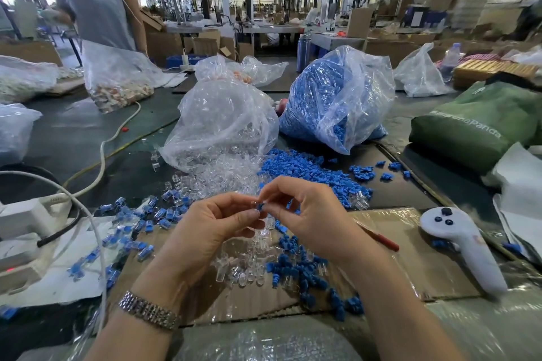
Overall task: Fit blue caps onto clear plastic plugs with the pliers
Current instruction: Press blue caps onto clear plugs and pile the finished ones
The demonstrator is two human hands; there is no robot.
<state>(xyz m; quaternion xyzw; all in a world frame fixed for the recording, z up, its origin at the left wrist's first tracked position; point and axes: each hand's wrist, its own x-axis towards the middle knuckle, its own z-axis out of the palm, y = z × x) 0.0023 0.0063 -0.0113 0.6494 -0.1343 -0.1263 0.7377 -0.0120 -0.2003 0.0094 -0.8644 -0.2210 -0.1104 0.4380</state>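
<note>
Blue cap (260, 206) being mated to clear plug (254, 204) by hand, above the cardboard (410, 261).

Left hand (214, 231) pinches the plug, right hand (313, 214) pinches the cap — held fingertip-to-fingertip for alignment; loose stock kept beneath — red-handled tool (381, 239), likely pliers, lies unused.

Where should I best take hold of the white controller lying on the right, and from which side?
Grip the white controller round its long handle, coming from above on the near right. The handle lies free on the cardboard; the rounded head with dark buttons points away left.
</note>
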